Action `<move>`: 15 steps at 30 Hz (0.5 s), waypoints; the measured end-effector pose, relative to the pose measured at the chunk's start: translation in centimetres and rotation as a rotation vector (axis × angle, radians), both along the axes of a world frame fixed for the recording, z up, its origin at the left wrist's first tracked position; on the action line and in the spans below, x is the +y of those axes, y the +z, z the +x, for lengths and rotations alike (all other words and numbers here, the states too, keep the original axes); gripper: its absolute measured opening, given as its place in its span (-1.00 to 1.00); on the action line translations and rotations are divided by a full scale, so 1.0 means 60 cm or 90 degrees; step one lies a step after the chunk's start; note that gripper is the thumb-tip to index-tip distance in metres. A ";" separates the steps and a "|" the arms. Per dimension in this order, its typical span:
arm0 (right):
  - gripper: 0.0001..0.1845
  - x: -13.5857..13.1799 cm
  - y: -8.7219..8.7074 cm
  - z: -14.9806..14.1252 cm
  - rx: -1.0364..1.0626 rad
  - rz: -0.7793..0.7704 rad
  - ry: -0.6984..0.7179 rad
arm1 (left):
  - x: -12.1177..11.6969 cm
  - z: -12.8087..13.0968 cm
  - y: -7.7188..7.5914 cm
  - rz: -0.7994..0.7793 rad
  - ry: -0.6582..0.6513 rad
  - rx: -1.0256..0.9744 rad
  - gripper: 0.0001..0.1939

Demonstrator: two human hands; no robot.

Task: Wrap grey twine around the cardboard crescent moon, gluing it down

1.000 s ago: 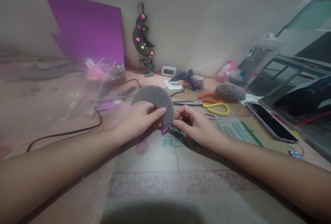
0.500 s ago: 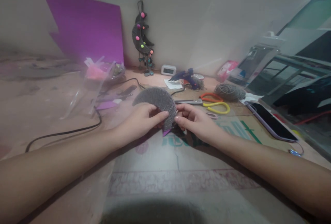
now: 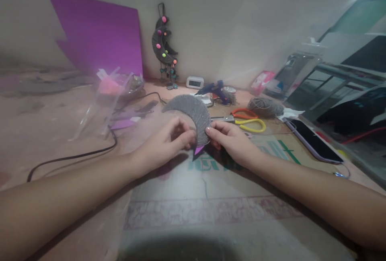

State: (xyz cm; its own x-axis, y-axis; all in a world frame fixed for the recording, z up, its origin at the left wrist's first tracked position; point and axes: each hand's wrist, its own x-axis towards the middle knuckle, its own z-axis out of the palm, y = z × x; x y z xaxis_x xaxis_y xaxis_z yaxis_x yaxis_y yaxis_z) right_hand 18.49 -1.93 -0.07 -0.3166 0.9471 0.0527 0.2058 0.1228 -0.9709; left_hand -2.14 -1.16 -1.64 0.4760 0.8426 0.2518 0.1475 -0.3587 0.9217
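Note:
A crescent shape wrapped in grey twine, with a bare purple tip at its lower end, is held upright over the middle of the table. My left hand pinches its inner edge near the lower end with thumb and fingers. My right hand has its fingers closed against the outer edge on the right, close to the purple tip. A loose strand of twine may run under the right hand, but I cannot make it out.
Scissors with orange and yellow handles, a ball of grey twine, a blue glue gun and a phone lie to the right. A purple sheet, a finished moon ornament, a small clock, a plastic bag and a black cable stand behind and left.
The crescent has risen slightly and turned more upright. My right hand has moved in from beside the tip and now presses on the outer edge.

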 end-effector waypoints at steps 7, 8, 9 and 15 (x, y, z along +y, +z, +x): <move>-0.63 0.001 0.001 0.001 0.014 0.006 -0.006 | -0.013 0.004 0.004 0.170 -0.083 0.083 -0.52; -0.62 0.001 0.000 0.001 0.013 0.003 -0.003 | -0.013 0.004 0.003 0.188 -0.078 0.098 -0.53; -0.62 0.001 -0.002 0.001 0.011 0.001 0.002 | -0.013 0.004 0.003 0.199 -0.073 0.109 -0.55; -0.62 0.003 -0.005 0.001 -0.004 0.008 0.027 | -0.011 0.004 -0.001 0.213 -0.051 0.128 -0.66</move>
